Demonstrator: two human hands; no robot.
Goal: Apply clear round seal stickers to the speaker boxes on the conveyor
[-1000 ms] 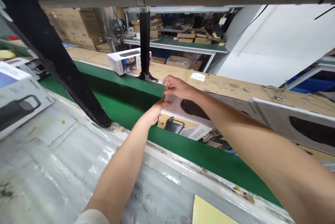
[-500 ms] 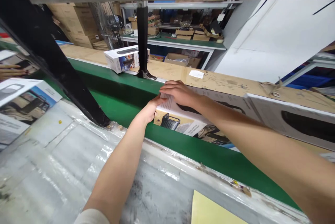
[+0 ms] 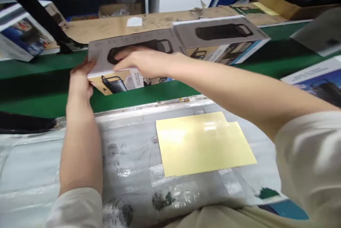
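Note:
A printed cardboard box [image 3: 98, 50] lies on the green conveyor belt [image 3: 128, 99], its light top face showing a black bag-like picture. My left hand [image 3: 83, 73] grips the box's left end, fingers at the upper edge and thumb low near the front corner. Over the top face, my right hand [image 3: 135, 61] is slightly blurred, its fingers stretched out towards the left across the picture. Whether its fingertips press on the cardboard I cannot tell. A second box [image 3: 186, 31] of the same print stands end to end with the first, on its right.
Yellow sheets [image 3: 202, 146] lie on the plastic-covered table [image 3: 128, 182] in front of me. Another printed box [image 3: 23, 32] stands at left behind a black post [image 3: 39, 11]. At right are a blue printed box [image 3: 322, 82] and a grey panel [image 3: 319, 32].
My view has turned right and down. My right hand has drawn back from the box's left end to above its top face. My left hand stays at that end.

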